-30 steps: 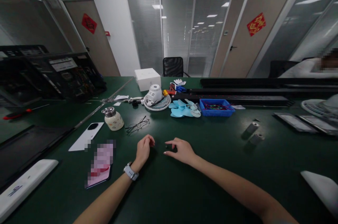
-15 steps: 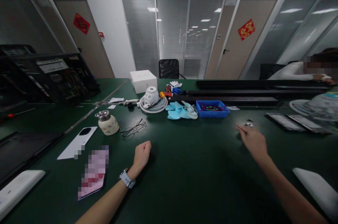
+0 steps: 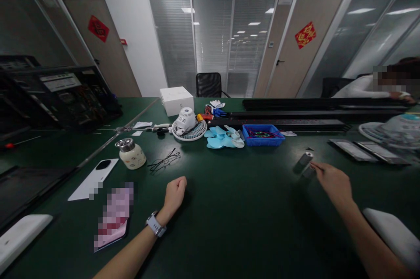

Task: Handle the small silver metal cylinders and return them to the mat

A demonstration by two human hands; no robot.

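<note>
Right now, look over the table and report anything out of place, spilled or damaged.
The white fan housing sits on a round grille, with blue blades lying apart beside it; that looks odd, as if dismantled. Nothing spilled shows. The right hand partly hides one grey cylinder, so I can't judge that.

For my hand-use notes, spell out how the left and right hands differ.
The left hand is curled into a fist, while the right hand extends its thumb and a finger, tips close together, to the metal cylinders; whether it grips one is unclear. The left wrist wears a wristwatch with a pale strap; the right wrist is bare. Both hands are ungloved.
</note>
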